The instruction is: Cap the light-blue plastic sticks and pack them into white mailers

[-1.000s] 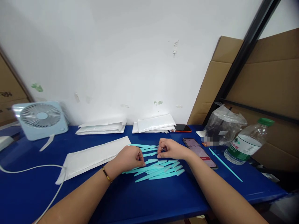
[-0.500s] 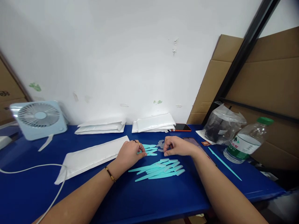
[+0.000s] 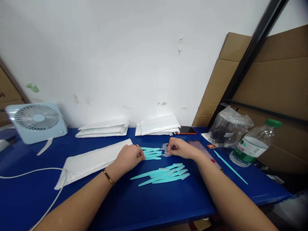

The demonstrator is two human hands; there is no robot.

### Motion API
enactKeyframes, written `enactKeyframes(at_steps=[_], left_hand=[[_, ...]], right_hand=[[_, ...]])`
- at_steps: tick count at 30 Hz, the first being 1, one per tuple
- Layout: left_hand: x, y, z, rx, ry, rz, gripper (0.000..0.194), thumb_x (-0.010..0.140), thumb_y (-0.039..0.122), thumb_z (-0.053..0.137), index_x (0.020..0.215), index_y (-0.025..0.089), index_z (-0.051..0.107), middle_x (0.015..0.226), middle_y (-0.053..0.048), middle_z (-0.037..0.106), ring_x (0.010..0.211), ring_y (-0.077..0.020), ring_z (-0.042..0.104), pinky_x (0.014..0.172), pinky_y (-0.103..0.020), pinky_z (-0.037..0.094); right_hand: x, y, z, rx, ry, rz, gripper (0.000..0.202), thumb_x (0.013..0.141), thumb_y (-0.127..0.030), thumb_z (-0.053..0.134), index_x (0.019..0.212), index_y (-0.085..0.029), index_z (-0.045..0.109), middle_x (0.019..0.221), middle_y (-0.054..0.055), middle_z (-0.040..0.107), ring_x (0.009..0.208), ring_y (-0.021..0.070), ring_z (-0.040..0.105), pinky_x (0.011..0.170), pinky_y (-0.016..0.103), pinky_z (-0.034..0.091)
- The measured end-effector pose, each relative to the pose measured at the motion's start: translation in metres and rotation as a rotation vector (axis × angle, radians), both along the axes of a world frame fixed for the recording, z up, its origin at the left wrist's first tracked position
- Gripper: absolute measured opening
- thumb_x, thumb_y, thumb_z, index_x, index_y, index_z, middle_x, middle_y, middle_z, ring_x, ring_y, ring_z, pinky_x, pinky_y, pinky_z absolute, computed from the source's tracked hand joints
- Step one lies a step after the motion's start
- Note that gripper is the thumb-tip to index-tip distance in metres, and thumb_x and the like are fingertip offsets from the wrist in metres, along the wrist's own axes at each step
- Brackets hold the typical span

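Indeed, the left hand [image 3: 127, 157] had narrow fingers at the upper turquoise razors [image 3: 154, 154] on the blue table [image 3: 154, 205], the right hand [image 3: 182, 148] likewise at the clear caps [image 3: 165, 148]; any grip I could not tell. Light fingertips, away from blades, seemed wise.

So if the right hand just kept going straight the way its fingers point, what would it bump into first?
Probably the small clear pieces right by the fingertips of the right hand, then the farther bunch of teal sticks. Height above the table is hard to judge.
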State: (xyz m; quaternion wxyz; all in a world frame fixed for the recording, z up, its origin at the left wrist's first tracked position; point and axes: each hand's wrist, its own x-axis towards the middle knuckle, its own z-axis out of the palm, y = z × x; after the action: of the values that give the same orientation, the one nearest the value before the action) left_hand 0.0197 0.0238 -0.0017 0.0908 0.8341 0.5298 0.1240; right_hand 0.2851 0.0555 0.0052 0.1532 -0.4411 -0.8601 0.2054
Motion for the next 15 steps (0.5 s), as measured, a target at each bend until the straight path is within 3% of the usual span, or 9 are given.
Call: enactKeyframes(at_steps=[3,7,11,15], left_hand=[[-0.001,-0.002,0.005,0.004,-0.042,0.014,0.018,0.073,0.036,0.055,0.068,0.023,0.066,0.078,0.000,0.065,0.068,-0.0140,0.056,0.061,-0.025,0.035],[0.006,-0.014,0.007,-0.117,-0.074,-0.112,0.029,0.066,0.053,0.060,0.072,0.026,0.067,0.075,0.002,0.063,0.066,-0.0135,0.055,0.054,-0.023,0.034],[0.012,-0.022,0.005,-0.198,-0.036,-0.145,0.023,0.067,0.047,0.060,0.069,0.025,0.067,0.067,0.003,0.063,0.060,-0.0117,0.053,0.050,-0.022,0.031],[0.008,-0.014,0.001,-0.126,-0.027,-0.123,0.017,0.071,0.038,0.058,0.067,0.024,0.066,0.066,0.003,0.062,0.061,-0.0113,0.053,0.053,-0.022,0.032]], right_hand=[[0.008,-0.002,0.007,-0.058,0.032,0.003,0.021,0.072,-0.035,0.064,0.079,-0.016,0.064,0.086,0.004,0.056,0.074,0.0138,0.052,0.063,0.024,0.040],[0.000,-0.013,0.014,-0.116,0.011,0.145,0.026,0.070,-0.043,0.065,0.079,-0.018,0.067,0.085,0.003,0.055,0.073,0.0126,0.051,0.061,0.022,0.040],[-0.019,-0.020,0.009,-0.142,-0.061,0.290,0.028,0.065,-0.044,0.069,0.076,-0.018,0.070,0.080,0.002,0.052,0.070,0.0119,0.049,0.055,0.021,0.037],[-0.024,-0.015,0.000,-0.119,-0.048,0.306,0.024,0.068,-0.040,0.067,0.075,-0.017,0.069,0.078,0.002,0.052,0.068,0.0110,0.049,0.057,0.021,0.037]])
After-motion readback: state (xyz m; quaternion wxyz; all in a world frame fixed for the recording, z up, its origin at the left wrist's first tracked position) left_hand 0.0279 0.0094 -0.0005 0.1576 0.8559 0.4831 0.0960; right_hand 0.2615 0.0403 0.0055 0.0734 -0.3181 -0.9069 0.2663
